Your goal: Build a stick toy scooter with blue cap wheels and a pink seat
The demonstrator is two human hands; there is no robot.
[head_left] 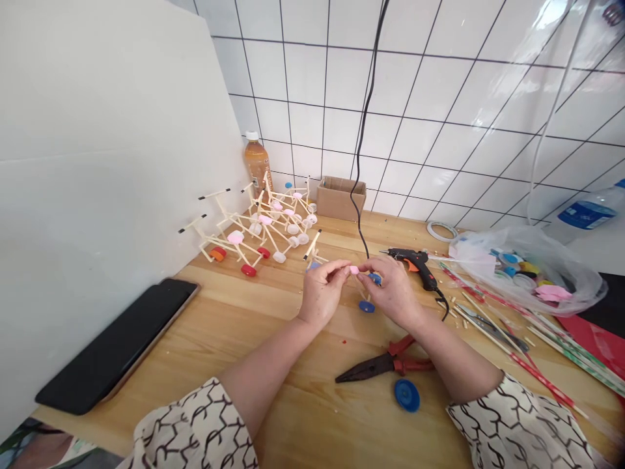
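Note:
My left hand [321,293] and my right hand [394,290] meet over the middle of the table. Between their fingertips is a small pink piece [354,270], pinched from both sides. It sits at a small stick-built tricycle model, partly hidden behind my hands. One blue bottle-cap wheel [366,306] shows below my right fingers, another close to them. The model's upright handlebar stick [313,245] rises beyond my left hand. Red-handled pliers [368,369] lie below my right forearm, with a loose blue cap [407,395] beside them.
Several finished tricycle models [265,220] stand at the back left, near a drink bottle [256,163] and a cardboard box [340,197]. A glue gun [415,260], scissors [483,320], sticks and a plastic bag of caps [525,270] lie right. A black phone [120,342] rests left.

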